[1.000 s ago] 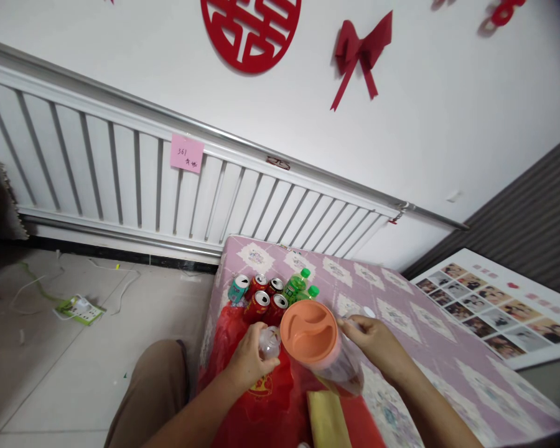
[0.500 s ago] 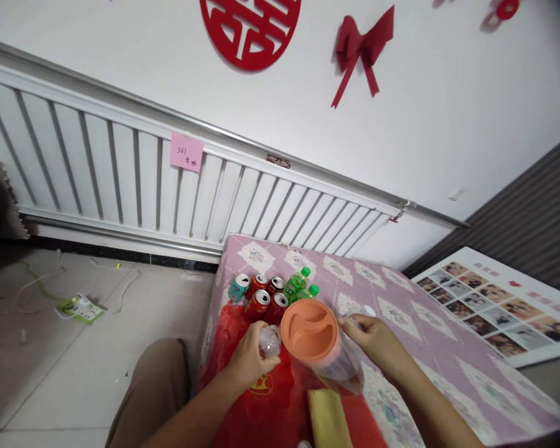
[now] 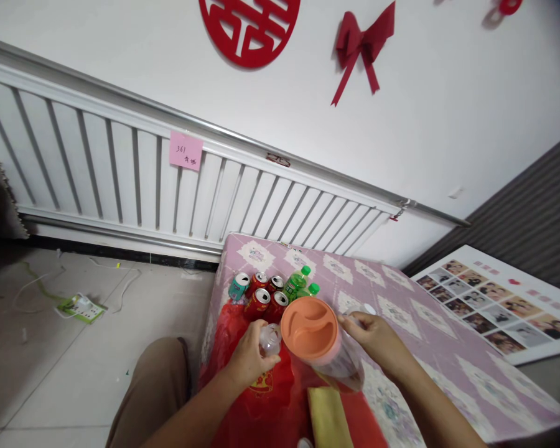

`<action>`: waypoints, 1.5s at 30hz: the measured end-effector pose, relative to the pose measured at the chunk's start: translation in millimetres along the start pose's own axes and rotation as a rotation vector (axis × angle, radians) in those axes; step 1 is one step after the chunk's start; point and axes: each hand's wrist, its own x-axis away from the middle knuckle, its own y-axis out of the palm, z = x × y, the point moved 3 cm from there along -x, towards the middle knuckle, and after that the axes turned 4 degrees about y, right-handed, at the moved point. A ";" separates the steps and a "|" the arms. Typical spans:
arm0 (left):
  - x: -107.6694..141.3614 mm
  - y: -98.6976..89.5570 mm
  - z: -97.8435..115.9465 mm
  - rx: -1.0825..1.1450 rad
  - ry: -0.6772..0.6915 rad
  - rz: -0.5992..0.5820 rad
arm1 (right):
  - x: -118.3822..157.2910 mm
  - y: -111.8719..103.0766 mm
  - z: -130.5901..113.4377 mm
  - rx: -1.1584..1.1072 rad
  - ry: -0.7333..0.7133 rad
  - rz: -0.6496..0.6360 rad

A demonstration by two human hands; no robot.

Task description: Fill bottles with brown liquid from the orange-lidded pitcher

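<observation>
My left hand is closed around a small, clear, rounded plastic vessel, possibly a cup. Just to its right is a clear plastic pitcher with an orange lid, its body slanting down to the right. My right hand is closed at the pitcher's right side, near the rim; the grip itself is partly hidden. Behind the lid stand two green bottles with green caps. Several red drink cans and a teal can are grouped beyond my left hand.
Red cloth and a folded yellow cloth lie on the mattress with its purple patterned cover. A clear item with a white end lies behind my right hand. A radiator runs along the wall; a photo board leans at right.
Both hands, the pitcher and the small clear vessel stay almost where they were. Only a very slight shift of the view shows.
</observation>
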 end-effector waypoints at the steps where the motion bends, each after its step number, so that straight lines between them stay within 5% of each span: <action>1: 0.1 0.1 -0.1 0.000 0.000 -0.001 | 0.1 -0.1 -0.5 -0.002 -0.001 0.002; 45: -0.3 -2.2 4.4 -0.008 -0.016 -0.015 | 0.4 0.4 -0.5 0.014 -0.018 0.010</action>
